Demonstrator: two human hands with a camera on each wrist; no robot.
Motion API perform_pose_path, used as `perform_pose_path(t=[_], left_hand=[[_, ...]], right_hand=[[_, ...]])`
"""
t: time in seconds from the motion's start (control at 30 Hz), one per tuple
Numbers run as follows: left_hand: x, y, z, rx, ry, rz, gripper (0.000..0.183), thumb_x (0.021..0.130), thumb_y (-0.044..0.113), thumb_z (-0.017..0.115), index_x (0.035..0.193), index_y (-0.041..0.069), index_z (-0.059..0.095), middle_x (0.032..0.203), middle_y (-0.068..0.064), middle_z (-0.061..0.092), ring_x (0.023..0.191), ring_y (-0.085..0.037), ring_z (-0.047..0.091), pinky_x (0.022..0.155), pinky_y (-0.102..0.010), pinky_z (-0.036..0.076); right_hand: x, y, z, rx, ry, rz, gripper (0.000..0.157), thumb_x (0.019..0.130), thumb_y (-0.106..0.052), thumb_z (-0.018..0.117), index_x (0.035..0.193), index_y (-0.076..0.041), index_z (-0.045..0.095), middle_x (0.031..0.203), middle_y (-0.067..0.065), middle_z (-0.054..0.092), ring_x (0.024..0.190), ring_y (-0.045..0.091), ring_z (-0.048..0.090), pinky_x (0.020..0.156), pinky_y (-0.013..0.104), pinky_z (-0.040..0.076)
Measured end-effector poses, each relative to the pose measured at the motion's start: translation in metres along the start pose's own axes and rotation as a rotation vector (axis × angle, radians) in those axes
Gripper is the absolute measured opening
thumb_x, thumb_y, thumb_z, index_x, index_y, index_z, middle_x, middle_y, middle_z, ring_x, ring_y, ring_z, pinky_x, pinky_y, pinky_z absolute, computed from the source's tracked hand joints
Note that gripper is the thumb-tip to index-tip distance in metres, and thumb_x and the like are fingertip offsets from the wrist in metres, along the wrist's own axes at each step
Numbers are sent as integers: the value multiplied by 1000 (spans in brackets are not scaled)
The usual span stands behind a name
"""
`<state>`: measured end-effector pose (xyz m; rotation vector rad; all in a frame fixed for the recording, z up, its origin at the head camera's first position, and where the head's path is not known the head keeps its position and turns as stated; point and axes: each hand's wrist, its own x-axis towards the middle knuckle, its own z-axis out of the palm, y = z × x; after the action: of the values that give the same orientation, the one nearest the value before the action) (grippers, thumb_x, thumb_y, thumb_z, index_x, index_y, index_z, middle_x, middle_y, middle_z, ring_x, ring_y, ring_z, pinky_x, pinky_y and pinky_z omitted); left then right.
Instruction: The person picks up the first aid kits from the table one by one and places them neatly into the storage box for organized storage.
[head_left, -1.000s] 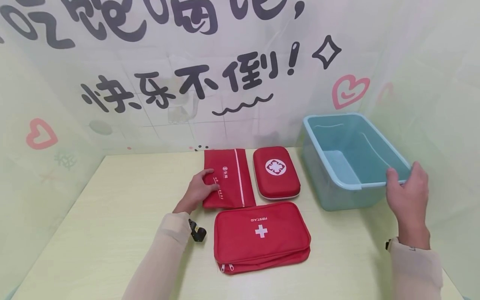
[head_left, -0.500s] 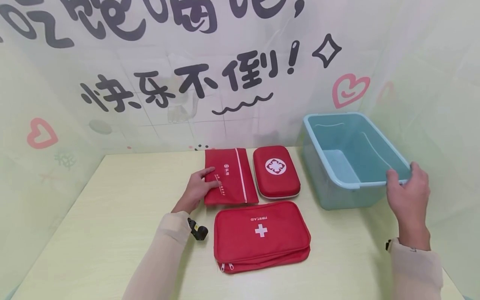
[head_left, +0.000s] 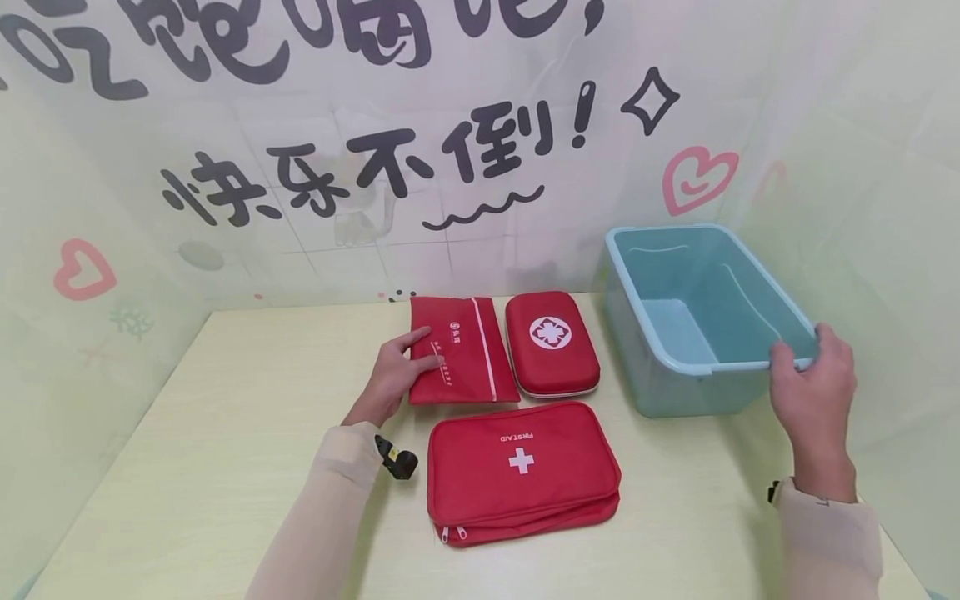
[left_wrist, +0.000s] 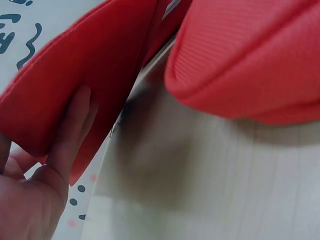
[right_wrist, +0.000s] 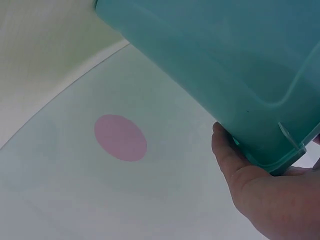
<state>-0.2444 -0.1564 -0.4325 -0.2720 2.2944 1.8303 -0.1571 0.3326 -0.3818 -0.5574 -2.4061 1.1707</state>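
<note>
My left hand (head_left: pixel 392 372) pinches the left side of a flat red pouch (head_left: pixel 467 354) with white print and a white stripe. In the left wrist view the pouch (left_wrist: pixel 100 55) is tilted up from the table, fingers along one face. My right hand (head_left: pixel 813 387) grips the near right corner of a blue plastic tub (head_left: pixel 675 393); the right wrist view has the thumb against its outer wall. Nothing lies on the visible tub floor. Just right of the pouch is a red hard case (head_left: pixel 553 367) with a white cross emblem. Nearer is a red zipped first aid bag (head_left: pixel 517 496).
The pale wooden table (head_left: pixel 225 467) is bordered by a printed sheet (head_left: pixel 315 267) at the back and both sides. The tub stands at the right, close to the side sheet. A small black wrist camera (head_left: pixel 399 460) juts from the left cuff.
The pouch's near edge has risen slightly off the table and shifted a little right and away, with the left hand holding it. The right hand and tub stay nearly in place.
</note>
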Motion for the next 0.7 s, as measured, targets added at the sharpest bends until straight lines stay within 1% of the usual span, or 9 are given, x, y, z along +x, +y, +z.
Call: perform_pose_path(t=[0.13,0.27,0.37,0.7], left_hand=[[-2,6,1,-25,8,15,65,93,10,69,152,20,43,156,-11,32,135,-29,38,91,-38,56],[-4,14,2,-57,18,37,64,93,11,69,152,22,44,155,-10,34,133,-29,41,90,-38,56],[-5,21,4,-89,10,53,64,94,11,69,152,22,44,154,-10,35,131,-29,44,90,-37,56],[-12,37,9,-157,-6,106,64,94,13,69,152,23,43,154,-8,35,131,-26,45,87,-35,57]], right_hand=[[-1,0,1,2,21,-15,65,97,-24,41,155,1,24,152,27,31,134,44,32,111,63,28],[-3,-1,2,0,26,-18,65,97,-23,41,155,1,24,150,28,32,132,44,33,110,64,29],[-3,-2,2,-1,19,-10,65,98,-24,41,156,0,22,151,28,31,133,44,32,110,64,29],[-3,0,4,15,49,-22,64,98,-24,43,155,-1,26,151,26,33,134,43,33,112,61,29]])
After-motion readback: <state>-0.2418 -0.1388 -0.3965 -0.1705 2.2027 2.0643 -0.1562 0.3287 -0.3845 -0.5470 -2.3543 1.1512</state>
